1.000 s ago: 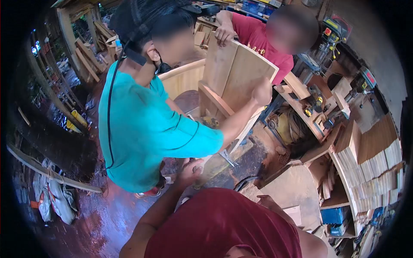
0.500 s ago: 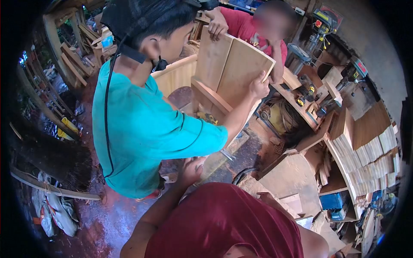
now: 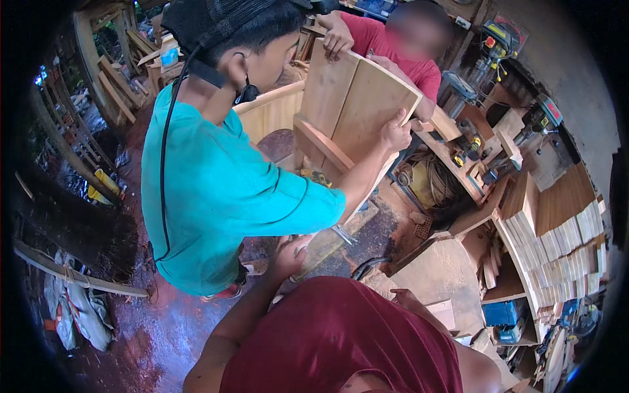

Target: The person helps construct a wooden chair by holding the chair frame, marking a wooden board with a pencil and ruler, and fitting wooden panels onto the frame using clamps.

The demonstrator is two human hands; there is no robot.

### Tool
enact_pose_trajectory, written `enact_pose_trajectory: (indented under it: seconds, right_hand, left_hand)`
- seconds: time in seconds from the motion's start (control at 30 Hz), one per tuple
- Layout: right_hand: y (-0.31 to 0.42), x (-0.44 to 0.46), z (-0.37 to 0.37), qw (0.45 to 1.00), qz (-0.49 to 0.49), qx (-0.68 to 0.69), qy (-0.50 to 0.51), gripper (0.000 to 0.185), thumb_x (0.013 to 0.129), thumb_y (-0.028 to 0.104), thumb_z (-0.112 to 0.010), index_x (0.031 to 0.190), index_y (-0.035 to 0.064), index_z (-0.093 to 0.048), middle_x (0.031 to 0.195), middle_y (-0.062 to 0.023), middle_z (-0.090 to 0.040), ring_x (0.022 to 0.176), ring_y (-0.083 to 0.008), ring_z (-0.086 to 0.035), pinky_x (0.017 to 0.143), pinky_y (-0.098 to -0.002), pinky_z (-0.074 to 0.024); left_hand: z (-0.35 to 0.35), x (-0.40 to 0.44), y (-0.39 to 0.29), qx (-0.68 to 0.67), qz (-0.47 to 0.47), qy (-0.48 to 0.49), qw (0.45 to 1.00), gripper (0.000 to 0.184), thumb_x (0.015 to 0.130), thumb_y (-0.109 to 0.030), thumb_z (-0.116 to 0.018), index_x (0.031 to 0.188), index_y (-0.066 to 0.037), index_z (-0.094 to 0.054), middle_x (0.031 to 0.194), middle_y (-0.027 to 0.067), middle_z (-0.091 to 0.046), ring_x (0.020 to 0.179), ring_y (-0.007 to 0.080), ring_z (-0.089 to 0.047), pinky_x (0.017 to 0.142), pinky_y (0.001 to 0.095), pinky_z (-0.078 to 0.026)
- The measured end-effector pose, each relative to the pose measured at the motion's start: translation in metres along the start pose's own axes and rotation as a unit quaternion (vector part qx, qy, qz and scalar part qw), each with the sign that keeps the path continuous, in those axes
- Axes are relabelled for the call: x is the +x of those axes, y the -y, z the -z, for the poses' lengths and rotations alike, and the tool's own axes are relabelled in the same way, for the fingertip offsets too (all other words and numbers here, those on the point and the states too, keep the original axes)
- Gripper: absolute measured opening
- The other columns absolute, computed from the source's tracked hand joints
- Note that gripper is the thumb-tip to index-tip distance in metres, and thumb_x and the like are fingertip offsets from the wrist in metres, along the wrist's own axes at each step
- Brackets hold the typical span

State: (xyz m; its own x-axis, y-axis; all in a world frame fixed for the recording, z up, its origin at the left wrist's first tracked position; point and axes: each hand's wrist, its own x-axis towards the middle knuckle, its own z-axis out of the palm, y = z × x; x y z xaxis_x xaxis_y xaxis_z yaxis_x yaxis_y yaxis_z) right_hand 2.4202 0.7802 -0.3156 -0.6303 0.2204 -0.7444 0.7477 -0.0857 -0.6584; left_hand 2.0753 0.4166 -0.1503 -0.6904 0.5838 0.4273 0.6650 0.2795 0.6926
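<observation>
My left hand [image 3: 290, 254] is low in the middle, beside the teal shirt [image 3: 229, 190] of a co-worker; its fingers are partly hidden, and whether it holds anything is unclear. Mostly hidden behind my dark red shirt, my right hand [image 3: 407, 300] rests near a wooden board [image 3: 445, 281]. The teal-shirted person grips the right edge of a joined wooden panel [image 3: 370, 108]. A second person, in a red shirt [image 3: 367, 36], has a hand on the panel's top edge and the other hand at its right side.
Stacked curved wooden pieces [image 3: 557, 242] stand at the right. Drill presses [image 3: 498, 46] are behind a bench [image 3: 452, 157] with a yellow power tool. A metal clamp [image 3: 344, 234] lies near the panel. White sacks [image 3: 82, 314] lie at the lower left.
The view has shifted. The panel stays held by both co-workers. The red-shirted person's other hand has come down from near the face to the panel's right side.
</observation>
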Motion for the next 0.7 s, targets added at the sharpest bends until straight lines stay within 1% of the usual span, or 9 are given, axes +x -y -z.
enact_pose_trajectory:
  seconds: [0.07,0.1,0.17,0.2,0.27,0.5,0.57,0.67,0.7]
  right_hand:
    - [-0.017,0.012,0.01,0.995,0.014,0.087,0.039,0.036,0.095,0.013,-0.038,0.128,-0.0013,-0.043,0.082,-0.0151,-0.067,0.07,-0.0175,-0.065,0.065,-0.0299,-0.0533]
    - [-0.027,0.017,0.015,0.995,0.014,0.087,0.04,0.036,0.095,0.013,-0.038,0.128,-0.0013,-0.043,0.082,-0.0151,-0.067,0.07,-0.0175,-0.065,0.065,-0.0299,-0.0533]
    - [-0.035,0.021,0.017,0.974,0.063,0.197,0.088,0.035,0.094,0.01,-0.041,0.126,-0.0024,-0.044,0.081,-0.0154,-0.067,0.07,-0.0176,-0.065,0.064,-0.0301,-0.0534]
    - [-0.032,0.021,0.015,0.974,0.064,0.198,0.089,0.035,0.094,0.01,-0.041,0.126,-0.0024,-0.044,0.081,-0.0154,-0.067,0.07,-0.0176,-0.065,0.064,-0.0301,-0.0534]
    - [-0.022,0.018,0.009,1.0,-0.002,-0.01,-0.022,0.034,0.093,0.009,-0.043,0.124,-0.0035,-0.045,0.079,-0.0155,-0.066,0.07,-0.0189,-0.065,0.064,-0.0307,-0.0536]
    - [-0.008,-0.001,-0.002,0.989,0.042,-0.14,-0.008,0.037,0.086,0.005,-0.049,0.122,-0.0017,-0.048,0.079,-0.0107,-0.067,0.071,-0.0146,-0.065,0.07,-0.028,-0.0537]
    - [0.026,-0.026,-0.016,0.968,-0.01,-0.244,-0.05,0.037,0.083,0.006,-0.052,0.119,-0.0013,-0.051,0.08,-0.0081,-0.068,0.072,-0.0111,-0.064,0.075,-0.0248,-0.0525]
    - [-0.087,0.053,0.031,0.981,0.083,-0.176,0.001,0.036,0.082,0.008,-0.053,0.117,-0.0017,-0.053,0.077,-0.0074,-0.067,0.074,-0.0093,-0.065,0.077,-0.0234,-0.0519]
    - [-0.066,0.037,0.022,0.981,0.089,-0.174,-0.001,0.036,0.082,0.008,-0.053,0.117,-0.0017,-0.053,0.077,-0.0074,-0.067,0.074,-0.0093,-0.065,0.077,-0.0234,-0.0519]
  left_hand:
    - [-0.002,0.0,0.001,-0.025,0.008,-0.001,1.0,0.032,0.072,-0.015,-0.06,0.102,-0.006,-0.066,0.111,0.021,-0.055,0.104,0.0363,-0.051,0.09,0.0436,-0.041]
    - [-0.001,0.0,-0.003,-0.01,0.017,0.001,1.0,0.032,0.072,-0.016,-0.06,0.103,-0.007,-0.066,0.112,0.021,-0.055,0.104,0.0363,-0.051,0.09,0.0438,-0.041]
    - [0.002,0.001,-0.007,0.006,0.026,0.003,1.0,0.032,0.073,-0.016,-0.059,0.103,-0.007,-0.065,0.112,0.0211,-0.055,0.105,0.0363,-0.051,0.091,0.0439,-0.041]
    - [0.004,0.002,-0.008,0.007,0.022,0.011,1.0,0.033,0.073,-0.016,-0.059,0.103,-0.007,-0.065,0.113,0.0211,-0.055,0.105,0.0363,-0.051,0.091,0.0439,-0.041]
    - [0.005,0.003,-0.008,0.01,0.017,0.019,1.0,0.033,0.073,-0.016,-0.059,0.104,-0.007,-0.065,0.113,0.0212,-0.055,0.106,0.0363,-0.051,0.092,0.0438,-0.04]
    - [-0.006,-0.001,0.007,-0.013,0.015,0.023,1.0,0.033,0.073,-0.013,-0.061,0.107,-0.011,-0.065,0.113,0.0202,-0.052,0.104,0.0366,-0.05,0.09,0.0438,-0.04]
    - [-0.003,0.0,0.003,-0.014,0.004,0.02,1.0,0.034,0.073,-0.013,-0.061,0.107,-0.01,-0.065,0.113,0.0204,-0.052,0.104,0.0368,-0.05,0.09,0.0435,-0.04]
    - [0.002,0.001,-0.006,0.001,0.029,0.026,0.999,0.034,0.073,-0.012,-0.061,0.107,-0.01,-0.064,0.114,0.0204,-0.051,0.105,0.0368,-0.049,0.09,0.0429,-0.04]
    - [0.0,0.0,-0.003,0.007,0.025,0.028,0.999,0.034,0.073,-0.012,-0.062,0.107,-0.01,-0.065,0.115,0.0204,-0.051,0.105,0.0367,-0.05,0.09,0.0429,-0.04]
